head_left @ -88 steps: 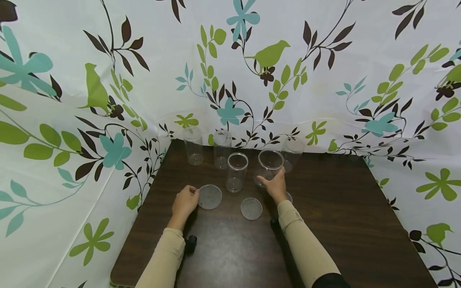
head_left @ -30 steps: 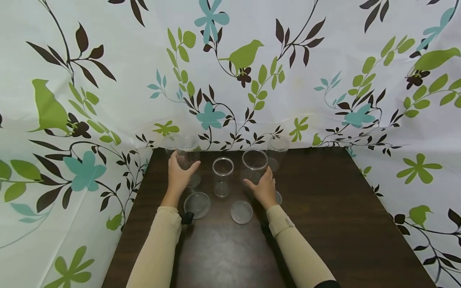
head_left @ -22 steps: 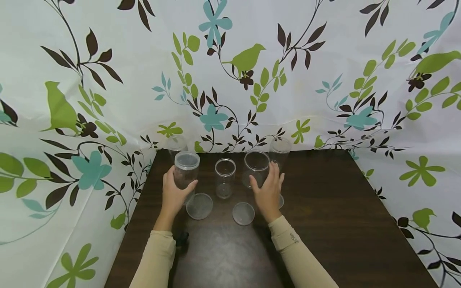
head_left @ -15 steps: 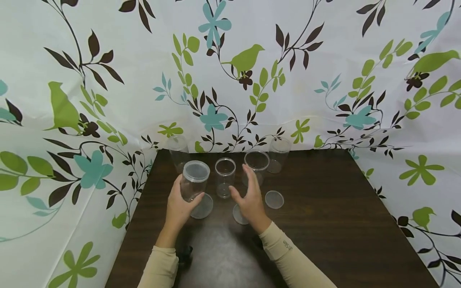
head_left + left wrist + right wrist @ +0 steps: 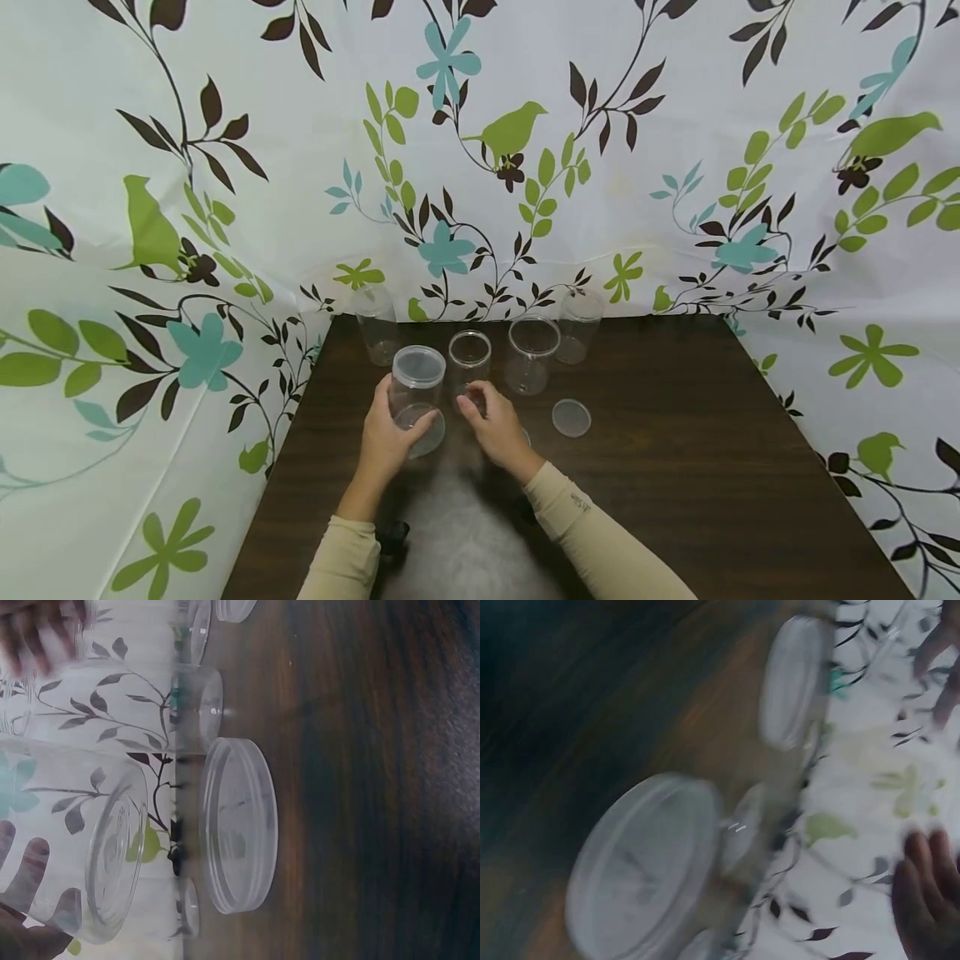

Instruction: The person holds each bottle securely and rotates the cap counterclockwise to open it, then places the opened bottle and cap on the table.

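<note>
My left hand (image 5: 386, 437) grips a clear jar (image 5: 417, 385) with a lid on top. Thumb and fingers wrap its sides. In the left wrist view the jar's base (image 5: 116, 859) is tilted and raised off the table, near a loose round lid (image 5: 240, 825). My right hand (image 5: 497, 427) hovers just right of this jar, its fingers loosely bent with nothing held. It overlaps the lower part of an open-topped jar (image 5: 470, 350) and most of a second lid (image 5: 527, 436). The right wrist view, blurred, shows the right hand (image 5: 926, 896) with fingers extended.
A wide open-topped jar (image 5: 532, 362) stands right of the middle one. Another clear jar (image 5: 579, 329) is behind it, and one (image 5: 377, 329) stands at the back left. A flat lid (image 5: 572, 417) lies on the dark wooden table (image 5: 675, 467). Patterned cloth (image 5: 637, 192) hangs behind.
My left hand took hold of the lidded jar from the back row and brought it nearer and to the right. My right hand let go of the wide jar and moved left toward it.
</note>
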Demonstrator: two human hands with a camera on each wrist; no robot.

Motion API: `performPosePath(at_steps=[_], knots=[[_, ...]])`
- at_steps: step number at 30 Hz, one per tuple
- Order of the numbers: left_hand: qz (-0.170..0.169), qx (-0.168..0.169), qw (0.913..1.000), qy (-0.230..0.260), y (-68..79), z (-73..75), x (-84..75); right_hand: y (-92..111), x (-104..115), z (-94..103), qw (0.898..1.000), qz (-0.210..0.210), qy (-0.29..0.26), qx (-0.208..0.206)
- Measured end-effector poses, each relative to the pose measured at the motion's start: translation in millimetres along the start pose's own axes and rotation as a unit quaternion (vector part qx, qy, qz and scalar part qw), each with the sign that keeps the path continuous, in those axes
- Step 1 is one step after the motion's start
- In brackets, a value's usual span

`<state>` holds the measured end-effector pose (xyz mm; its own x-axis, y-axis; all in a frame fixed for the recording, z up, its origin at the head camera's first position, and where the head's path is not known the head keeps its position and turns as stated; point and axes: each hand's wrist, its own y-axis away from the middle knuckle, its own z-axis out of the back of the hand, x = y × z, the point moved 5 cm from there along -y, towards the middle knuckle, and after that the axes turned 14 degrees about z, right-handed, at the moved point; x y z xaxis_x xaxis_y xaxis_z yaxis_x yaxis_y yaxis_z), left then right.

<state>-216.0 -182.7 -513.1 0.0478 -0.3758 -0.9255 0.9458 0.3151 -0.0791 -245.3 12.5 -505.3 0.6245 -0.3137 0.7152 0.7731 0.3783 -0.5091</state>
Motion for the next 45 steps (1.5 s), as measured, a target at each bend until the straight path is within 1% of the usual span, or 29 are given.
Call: performPosePath(at_steps=[2,4,6,7,9,12,14,16,17,18,20,22,23,24,25,26,28,29,32,34,35,38,40,42,45], knots=[[0.005,0.001,1.0000,0.000,-0.4,2.1,2.6,2,-12,-8.4,0.996,-0.022,0.032,0.075],[0.013,0.007,0.9999,-0.001,-0.1,3.0,5.2,4,-24,-17.3,0.987,-0.038,0.056,0.144],[0.021,0.012,0.9997,-0.005,0.8,3.6,8.1,5,-34,-25.0,0.977,-0.054,0.074,0.192],[0.024,0.013,0.9996,-0.007,1.1,3.9,9.5,5,-39,-27.5,0.974,-0.060,0.082,0.203],[0.027,0.015,0.9995,-0.006,2.1,4.3,11.5,2,-48,-30.8,0.970,-0.074,0.097,0.211],[0.026,0.014,0.9995,-0.005,2.9,4.9,12.9,-5,-58,-33.0,0.965,-0.091,0.126,0.210],[0.026,0.014,0.9996,-0.005,3.2,4.8,13.3,-10,-63,-34.5,0.961,-0.096,0.145,0.214],[0.027,0.018,0.9995,-0.007,4.3,2.9,14.0,-11,-66,-34.7,0.960,-0.101,0.148,0.216],[0.027,0.021,0.9994,-0.008,5.0,1.1,14.2,-11,-67,-34.0,0.961,-0.101,0.143,0.215],[0.027,0.023,0.9993,-0.011,5.7,-1.0,14.8,-10,-66,-33.0,0.965,-0.095,0.135,0.205],[0.026,0.030,0.9991,-0.016,6.7,-4.8,15.6,-10,-58,-29.1,0.979,-0.080,0.096,0.163],[0.022,0.034,0.9988,-0.027,6.6,-8.6,16.7,-11,-45,-23.6,0.993,-0.055,0.026,0.101],[0.018,0.034,0.9987,-0.034,6.4,-10.2,16.7,-12,-37,-21.1,0.997,-0.037,-0.017,0.069],[0.011,0.035,0.9984,-0.043,6.3,-11.9,16.6,-13,-30,-19.1,0.997,-0.020,-0.062,0.042],[0.006,0.036,0.9981,-0.051,6.2,-13.8,16.0,-13,-22,-17.2,0.994,-0.009,-0.105,0.021],[-0.003,0.036,0.9976,-0.059,6.5,-15.9,15.1,-14,-15,-16.2,0.989,0.001,-0.150,0.005],[-0.027,0.034,0.9955,-0.084,7.6,-20.2,13.2,-16,-4,-15.3,0.975,0.006,-0.220,-0.010],[-0.043,0.035,0.9937,-0.098,8.4,-22.6,11.3,-16,-1,-15.3,0.971,0.003,-0.240,-0.014],[-0.097,0.037,0.9844,-0.143,10.5,-29.1,6.2,-16,3,-13.2,0.964,-0.024,-0.261,-0.036],[-0.125,0.041,0.9768,-0.169,11.9,-32.1,2.8,-16,2,-10.9,0.963,-0.047,-0.261,-0.051],[-0.135,0.045,0.9743,-0.175,12.4,-33.1,1.5,-16,2,-9.9,0.962,-0.057,-0.261,-0.057],[-0.145,0.060,0.9700,-0.186,13.0,-34.4,-0.3,-15,4,-8.7,0.953,-0.075,-0.286,-0.063],[-0.144,0.077,0.9705,-0.177,13.3,-34.0,-1.3,-15,5,-9.0,0.950,-0.080,-0.295,-0.062],[-0.144,0.091,0.9712,-0.167,13.3,-33.0,-2.5,-15,6,-9.0,0.950,-0.080,-0.296,-0.064],[-0.145,0.113,0.9706,-0.155,13.3,-32.2,-4.2,-13,5,-7.9,0.953,-0.080,-0.286,-0.067]])
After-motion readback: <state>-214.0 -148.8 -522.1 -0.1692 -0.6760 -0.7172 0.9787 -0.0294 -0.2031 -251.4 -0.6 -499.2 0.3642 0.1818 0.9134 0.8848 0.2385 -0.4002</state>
